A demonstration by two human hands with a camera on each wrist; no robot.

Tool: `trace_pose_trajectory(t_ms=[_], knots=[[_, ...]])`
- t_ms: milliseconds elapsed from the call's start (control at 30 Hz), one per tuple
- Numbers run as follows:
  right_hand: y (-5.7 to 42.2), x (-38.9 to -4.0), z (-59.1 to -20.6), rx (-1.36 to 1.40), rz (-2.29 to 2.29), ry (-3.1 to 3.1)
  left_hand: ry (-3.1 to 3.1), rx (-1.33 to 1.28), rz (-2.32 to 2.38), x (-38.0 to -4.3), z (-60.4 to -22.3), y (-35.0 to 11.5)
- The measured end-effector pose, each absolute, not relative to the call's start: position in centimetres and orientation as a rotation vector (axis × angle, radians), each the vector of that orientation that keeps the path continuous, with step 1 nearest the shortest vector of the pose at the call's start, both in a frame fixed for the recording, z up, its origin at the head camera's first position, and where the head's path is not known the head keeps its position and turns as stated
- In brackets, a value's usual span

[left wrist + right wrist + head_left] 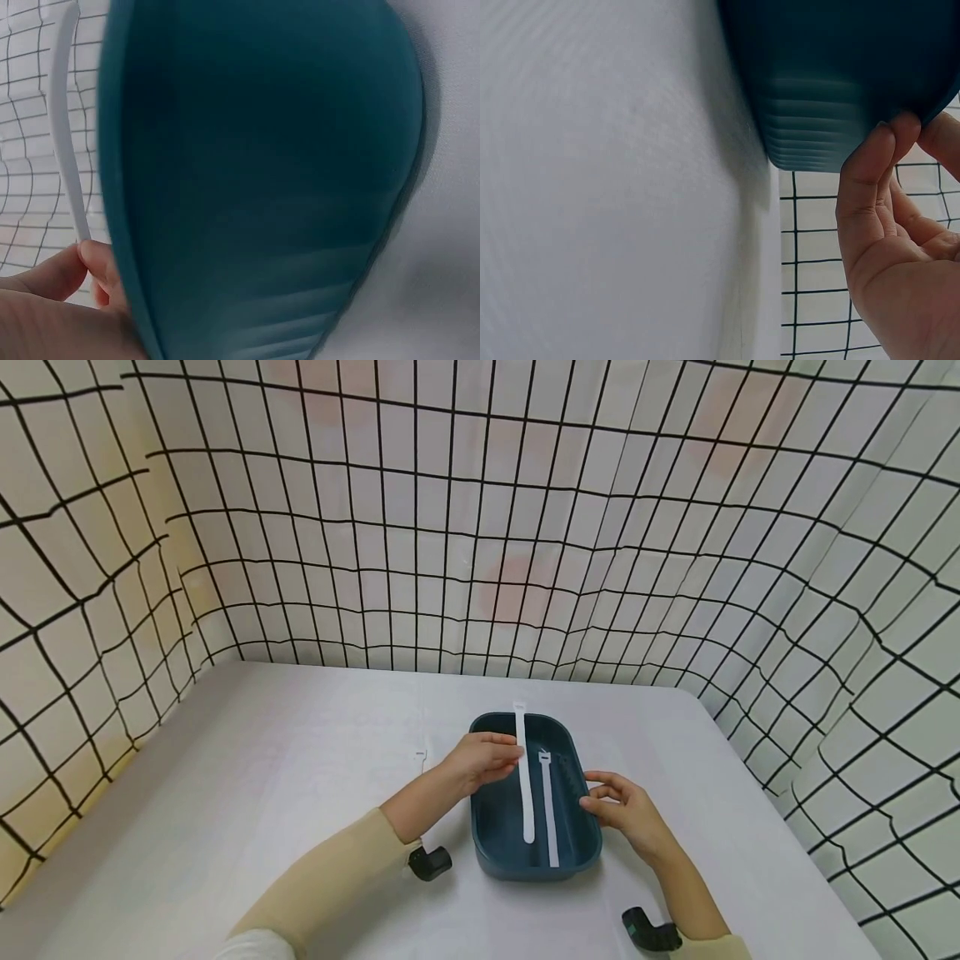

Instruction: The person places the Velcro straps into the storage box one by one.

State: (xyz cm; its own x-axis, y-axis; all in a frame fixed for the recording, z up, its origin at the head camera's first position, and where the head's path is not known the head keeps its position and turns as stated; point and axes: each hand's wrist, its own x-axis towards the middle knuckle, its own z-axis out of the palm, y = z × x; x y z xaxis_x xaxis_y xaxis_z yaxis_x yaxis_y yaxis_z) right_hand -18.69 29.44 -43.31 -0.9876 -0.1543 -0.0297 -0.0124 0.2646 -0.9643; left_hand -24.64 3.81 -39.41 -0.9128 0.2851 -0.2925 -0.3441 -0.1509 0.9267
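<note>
Left hand (483, 760) is pinching a white strap (527, 802) over the blue bin (491, 831), while the right hand (628, 814) is gripping its rim. Bin walls are blocking the inside in both wrist views, but I'm seeing the strap running lengthwise, rounded end pointing down-frame from the head.

That teal tub (262, 150) fills most of the left wrist view, its outer wall ridged towards one end, sitting on a pale surface (427, 292) with a soft shadow along its edge. Over beside the rim, I see the left hand (60, 326) pinching a slightly bowed white strip (60, 135) in its fingers (101, 262), against a dark-lined grid (26, 150).
</note>
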Motion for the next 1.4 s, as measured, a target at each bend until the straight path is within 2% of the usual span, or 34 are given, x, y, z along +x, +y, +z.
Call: trace_pose_trajectory(t_ms=[967, 1400], knots=[[29.5, -18.6, -43.3, -0.159, -1.841, 2.381, 1.903, -0.087, 1.992, -25.0, -42.3, 7.5], [29.7, -18.6, -43.3, -0.145, -1.842, 2.37, 1.978, -0.142, 1.934, -24.7, -42.2, 7.9]])
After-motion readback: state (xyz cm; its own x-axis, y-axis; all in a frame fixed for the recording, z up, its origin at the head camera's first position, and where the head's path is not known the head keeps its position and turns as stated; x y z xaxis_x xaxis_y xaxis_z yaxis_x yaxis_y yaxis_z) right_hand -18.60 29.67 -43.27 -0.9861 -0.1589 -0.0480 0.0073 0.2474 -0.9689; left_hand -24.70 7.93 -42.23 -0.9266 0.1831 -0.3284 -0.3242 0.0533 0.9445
